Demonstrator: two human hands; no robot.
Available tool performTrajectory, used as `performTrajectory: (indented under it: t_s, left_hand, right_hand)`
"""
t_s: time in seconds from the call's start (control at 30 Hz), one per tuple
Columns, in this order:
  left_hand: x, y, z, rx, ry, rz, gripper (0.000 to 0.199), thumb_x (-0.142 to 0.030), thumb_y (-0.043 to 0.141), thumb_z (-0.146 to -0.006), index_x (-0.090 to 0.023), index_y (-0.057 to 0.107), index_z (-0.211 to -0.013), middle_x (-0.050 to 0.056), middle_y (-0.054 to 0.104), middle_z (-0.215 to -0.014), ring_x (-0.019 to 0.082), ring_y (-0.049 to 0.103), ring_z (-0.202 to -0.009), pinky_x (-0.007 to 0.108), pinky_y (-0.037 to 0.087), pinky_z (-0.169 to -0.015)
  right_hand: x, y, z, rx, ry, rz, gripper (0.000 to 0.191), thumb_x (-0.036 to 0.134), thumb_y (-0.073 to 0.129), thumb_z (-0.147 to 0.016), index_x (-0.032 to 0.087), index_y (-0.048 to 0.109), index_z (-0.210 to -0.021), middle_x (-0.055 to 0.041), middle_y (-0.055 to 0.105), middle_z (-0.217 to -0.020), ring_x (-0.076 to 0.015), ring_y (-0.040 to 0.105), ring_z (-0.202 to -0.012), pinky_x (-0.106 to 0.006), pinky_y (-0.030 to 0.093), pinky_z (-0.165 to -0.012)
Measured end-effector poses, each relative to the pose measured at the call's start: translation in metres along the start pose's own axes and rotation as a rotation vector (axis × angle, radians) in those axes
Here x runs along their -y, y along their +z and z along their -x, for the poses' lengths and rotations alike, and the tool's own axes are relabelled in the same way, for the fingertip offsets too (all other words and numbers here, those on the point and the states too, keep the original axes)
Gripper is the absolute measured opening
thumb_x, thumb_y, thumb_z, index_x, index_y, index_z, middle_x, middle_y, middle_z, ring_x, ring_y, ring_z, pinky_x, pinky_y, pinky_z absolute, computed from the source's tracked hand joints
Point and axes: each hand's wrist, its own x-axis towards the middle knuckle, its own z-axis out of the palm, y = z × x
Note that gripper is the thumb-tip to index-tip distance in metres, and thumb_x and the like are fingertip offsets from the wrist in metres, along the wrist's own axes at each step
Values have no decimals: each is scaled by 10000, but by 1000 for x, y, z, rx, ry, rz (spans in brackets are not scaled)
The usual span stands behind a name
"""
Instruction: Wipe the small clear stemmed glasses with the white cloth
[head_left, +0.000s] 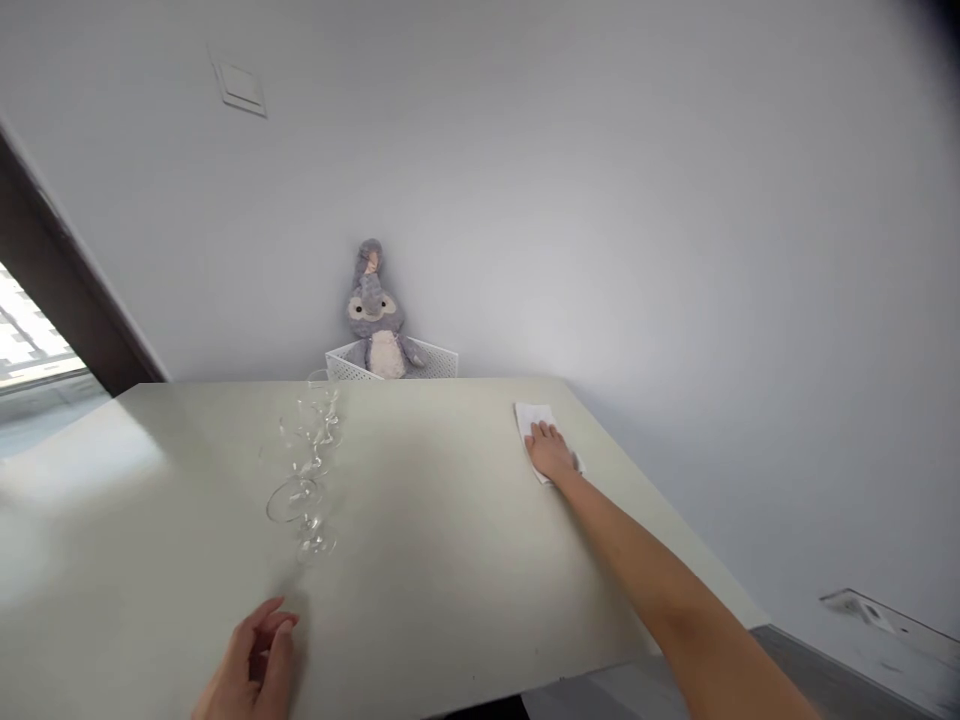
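Observation:
My right hand [550,448] lies flat with fingers spread on a folded white cloth [531,413] near the right edge of the table. The cloth sticks out beyond the fingertips and beside the palm. My left hand [255,660] is low at the table's near side, its fingers loosely curled and the thumb apart from them. Nothing shows between its fingers. Just beyond it, several clear stemmed glasses [306,497] stand in a row running away from me. Their thin outlines overlap, and the left hand touches none of them.
The pale table [420,540] reaches toward a plain wall. Behind its far edge, a grey plush toy [375,315] sits in a white perforated basket [442,362]. A dark frame [71,270] stands at the left. A wall switch [241,88] is above.

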Motion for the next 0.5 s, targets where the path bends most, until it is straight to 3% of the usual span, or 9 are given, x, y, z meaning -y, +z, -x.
performTrajectory:
  t_s: [0.17,0.3,0.4,0.5]
  left_hand:
    - [-11,-4,8,-17,35,-42,335,-463,391,-772,-290,450,-1053,-24,624,-918,146,581,-722,241,424,-621]
    - [-15,-7,11,-30,44,-42,323,-436,386,-791,-287,435,-1073,-20,619,-927,144,576,-730,236,411,-610]
    - [-15,-8,13,-34,53,-40,311,-419,383,-796,-276,447,-1065,-10,621,-923,147,575,-724,238,404,-601]
    - [-15,-9,14,-38,65,-50,300,-413,382,-799,-271,455,-1053,-7,620,-916,146,572,-725,237,396,-601]
  right_hand:
    - [97,-2,18,14,-180,-47,514,347,220,-881,104,291,-1328,-137,257,-1396,-264,196,-1279,-385,145,-1014]
    - [164,-7,50,43,-370,-118,513,379,208,-884,155,275,-1341,-100,239,-1410,-245,180,-1290,-381,137,-1025]
    - [188,-14,88,94,-532,-203,512,384,210,-888,177,237,-1356,-98,199,-1424,-241,137,-1305,-415,122,-1035]
    - [183,-24,138,161,-704,-251,491,394,225,-892,231,237,-1355,-58,155,-1440,-229,92,-1315,-418,118,-1048]
